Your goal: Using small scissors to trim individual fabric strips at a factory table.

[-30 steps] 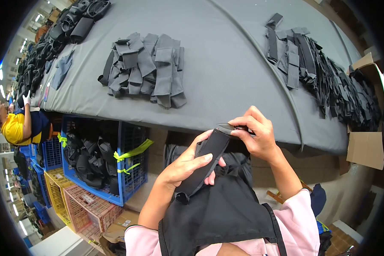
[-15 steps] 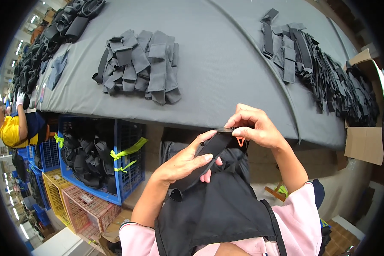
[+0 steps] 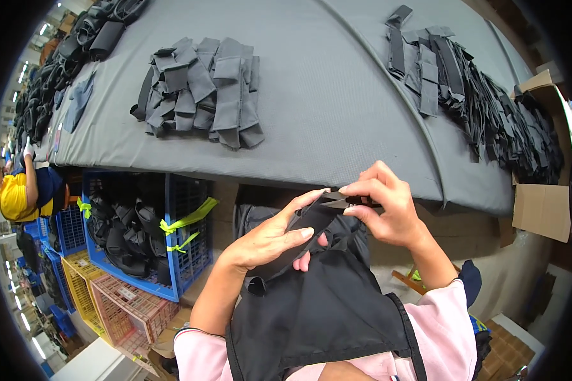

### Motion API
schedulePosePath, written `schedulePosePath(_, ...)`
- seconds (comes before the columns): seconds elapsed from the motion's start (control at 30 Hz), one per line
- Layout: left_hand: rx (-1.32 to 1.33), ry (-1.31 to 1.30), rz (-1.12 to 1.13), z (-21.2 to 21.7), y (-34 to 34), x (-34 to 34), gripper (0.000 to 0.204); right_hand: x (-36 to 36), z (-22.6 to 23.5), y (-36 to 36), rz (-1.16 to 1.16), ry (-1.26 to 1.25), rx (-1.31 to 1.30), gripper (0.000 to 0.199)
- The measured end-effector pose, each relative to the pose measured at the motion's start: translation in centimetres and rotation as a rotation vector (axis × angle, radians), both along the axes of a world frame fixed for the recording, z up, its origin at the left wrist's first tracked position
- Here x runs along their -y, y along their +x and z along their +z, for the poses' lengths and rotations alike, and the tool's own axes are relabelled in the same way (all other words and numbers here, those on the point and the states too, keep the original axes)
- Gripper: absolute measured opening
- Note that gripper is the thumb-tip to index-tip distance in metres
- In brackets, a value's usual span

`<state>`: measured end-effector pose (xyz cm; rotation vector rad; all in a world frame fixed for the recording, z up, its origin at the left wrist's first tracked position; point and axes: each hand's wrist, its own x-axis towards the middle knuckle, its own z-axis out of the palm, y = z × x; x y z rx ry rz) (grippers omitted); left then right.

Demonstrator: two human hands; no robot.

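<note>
My left hand (image 3: 270, 241) is wrapped round a black fabric strip (image 3: 321, 219), its thumb on top and fingertips showing beneath. The strip's lower end curls near my left wrist, over my black apron. At the strip's upper end, my right hand (image 3: 384, 203) pinches with thumb and forefinger. Between those fingers and the strip's edge is a small pair of scissors (image 3: 337, 203); only a pale, narrow blade shows, and the handle is mostly hidden by my right hand. Both hands are just in front of the table edge.
A grey-covered table (image 3: 311, 95) bears a heap of dark fabric strips (image 3: 203, 89) and a longer pile (image 3: 483, 108) beside a cardboard box (image 3: 540, 213). Left below stands a blue crate (image 3: 177, 238) of black pieces. A person in yellow (image 3: 19, 193) is at far left.
My right hand has turned, and an orange loop that hung below it is out of sight. A pale blade now shows at the strip's upper end. My left hand keeps its hold.
</note>
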<state>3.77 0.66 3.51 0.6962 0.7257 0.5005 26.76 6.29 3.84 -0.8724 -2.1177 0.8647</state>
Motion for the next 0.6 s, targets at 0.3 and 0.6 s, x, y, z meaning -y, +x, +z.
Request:
schedulePosePath(0.3, 0.107, -0.081, -0.058, -0.1, -0.6, 0.0, 0.068, -0.3, -0.1, 0.4, 0.018, 0.162, 0.062, 0.032)
schedulePosePath(0.6, 0.140, -0.097, -0.044, -0.5, -0.6, -0.1, 0.068, 0.1, 0.1, 0.1, -0.003, 0.162, 0.067, 0.031)
